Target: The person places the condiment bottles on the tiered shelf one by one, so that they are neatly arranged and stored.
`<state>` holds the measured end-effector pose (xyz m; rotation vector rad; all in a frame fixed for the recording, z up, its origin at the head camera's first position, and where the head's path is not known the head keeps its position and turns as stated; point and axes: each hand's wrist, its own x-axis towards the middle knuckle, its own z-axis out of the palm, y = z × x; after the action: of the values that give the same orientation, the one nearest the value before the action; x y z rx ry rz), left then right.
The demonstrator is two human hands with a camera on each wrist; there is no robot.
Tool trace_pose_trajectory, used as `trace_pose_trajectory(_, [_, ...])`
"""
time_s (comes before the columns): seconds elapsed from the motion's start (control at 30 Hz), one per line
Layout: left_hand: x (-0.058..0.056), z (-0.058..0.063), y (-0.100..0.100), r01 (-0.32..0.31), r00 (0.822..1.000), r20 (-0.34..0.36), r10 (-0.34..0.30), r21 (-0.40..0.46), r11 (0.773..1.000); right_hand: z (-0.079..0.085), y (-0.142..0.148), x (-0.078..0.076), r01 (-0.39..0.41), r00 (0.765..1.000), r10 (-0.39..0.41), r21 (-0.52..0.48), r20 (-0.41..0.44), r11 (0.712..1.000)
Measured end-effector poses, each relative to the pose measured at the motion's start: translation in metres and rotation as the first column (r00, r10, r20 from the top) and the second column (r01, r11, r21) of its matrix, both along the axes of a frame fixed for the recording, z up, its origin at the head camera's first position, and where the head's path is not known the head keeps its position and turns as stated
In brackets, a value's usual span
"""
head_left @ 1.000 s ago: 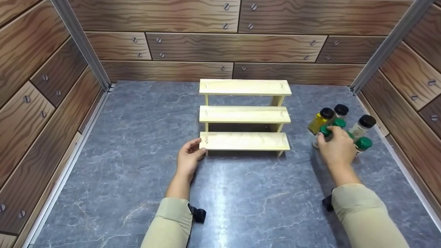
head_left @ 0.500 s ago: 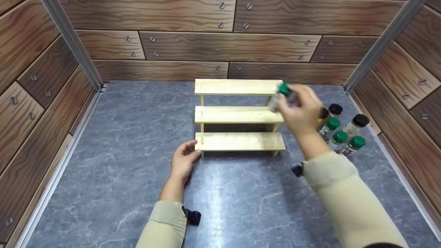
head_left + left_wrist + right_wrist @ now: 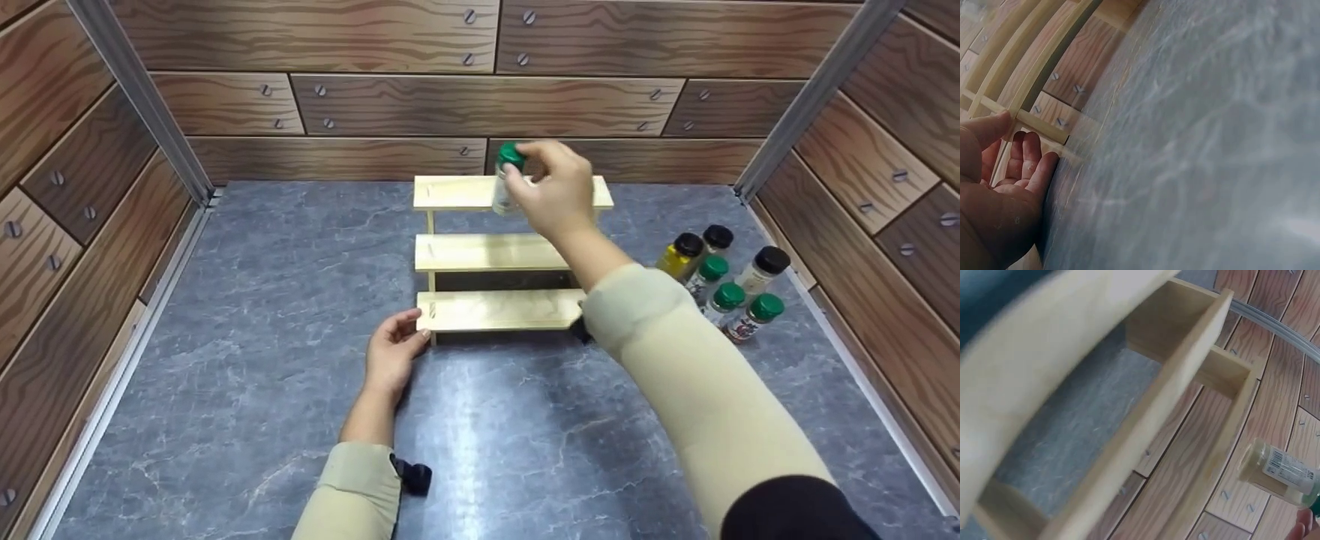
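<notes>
A three-tier pale wooden step shelf [image 3: 487, 253] stands mid-table. My left hand [image 3: 391, 354] pinches the left end of its lowest tier, thumb at the front corner and fingers behind. In the left wrist view the thumb [image 3: 995, 128] presses the wood near the corner. My right hand [image 3: 561, 191] holds a spice jar [image 3: 503, 196] by its green cap between thumb and fingers. The jar overlaps the top tier in the head view, nearly upright. In the right wrist view the jar's barcode label [image 3: 1289, 471] shows, with pale contents near its base.
Several more spice jars stand grouped at the right: a yellow one [image 3: 677, 259] with a black cap, other black-capped ones [image 3: 759, 276] and green-capped ones [image 3: 744, 324]. Wood-patterned walls [image 3: 390, 105] enclose the grey marbled tabletop [image 3: 285, 262] at the back and sides.
My right hand has lifted a green-capped jar out of the group and carried it left and back to the top tier. The left hand stays on the lowest tier.
</notes>
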<state>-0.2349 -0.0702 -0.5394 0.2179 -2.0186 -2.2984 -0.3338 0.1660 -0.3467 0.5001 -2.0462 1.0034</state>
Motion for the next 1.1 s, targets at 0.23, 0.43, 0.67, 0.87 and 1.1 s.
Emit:
trace_pose_trajectory(0.23, [0.000,-0.001,0.001,-0.015,1.000,0.004,0.015,0.007,1.000,0.034,-0.038,-0.023,0.037,0.957,-0.048,0.043,0.285,0.998])
trace_pose_trajectory(0.43, [-0.001,-0.003,0.007,0.020,1.000,0.005,-0.020,0.017,1.000,0.038,-0.053,-0.032,0.079,0.896,-0.147,0.176,0.419,0.981])
trace_pose_trajectory(0.67, [0.001,0.000,0.003,0.012,1.000,-0.002,-0.012,0.012,1.000,0.030,-0.057,-0.037,0.089,0.849,-0.191,0.222,0.494,0.971])
trace_pose_trajectory(0.87, [0.001,0.002,0.003,-0.008,1.000,0.002,0.008,-0.002,1.000,0.031,-0.056,-0.034,0.082,0.851,-0.178,0.211,0.494,0.974])
trace_pose_trajectory(1.1, [0.001,-0.001,0.005,-0.020,1.000,-0.012,0.020,0.001,1.000,0.027,-0.057,-0.030,0.079,0.863,-0.178,0.222,0.472,0.972])
